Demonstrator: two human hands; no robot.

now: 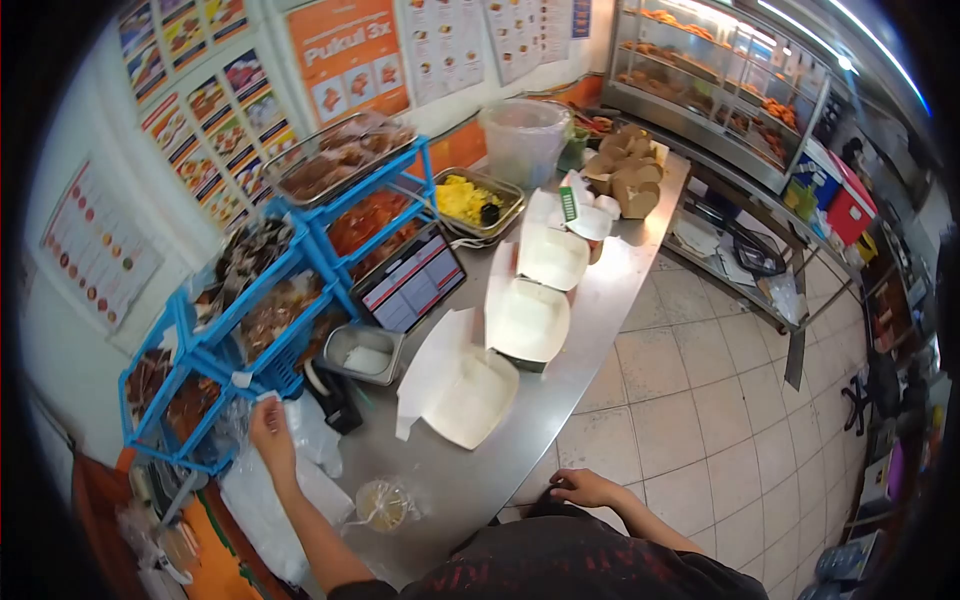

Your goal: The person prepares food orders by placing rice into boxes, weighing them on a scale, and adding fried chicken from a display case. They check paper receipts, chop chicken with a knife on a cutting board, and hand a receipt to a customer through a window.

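At the lower left, my left hand is raised beside the blue rack, its fingers pinched together on a small white piece that I cannot make out. White plastic bags lie under and beside that forearm. My right hand hangs at the front of my body, below the counter edge, with its fingers apart and nothing in it. Open white takeaway boxes stand in a row along the steel counter. A tied clear bag sits near my body.
Beside the boxes are a tablet, a metal container and a black device. Farther back stand a tray of yellow food, a clear bucket and brown boxes. A glass food cabinet is at the back right.
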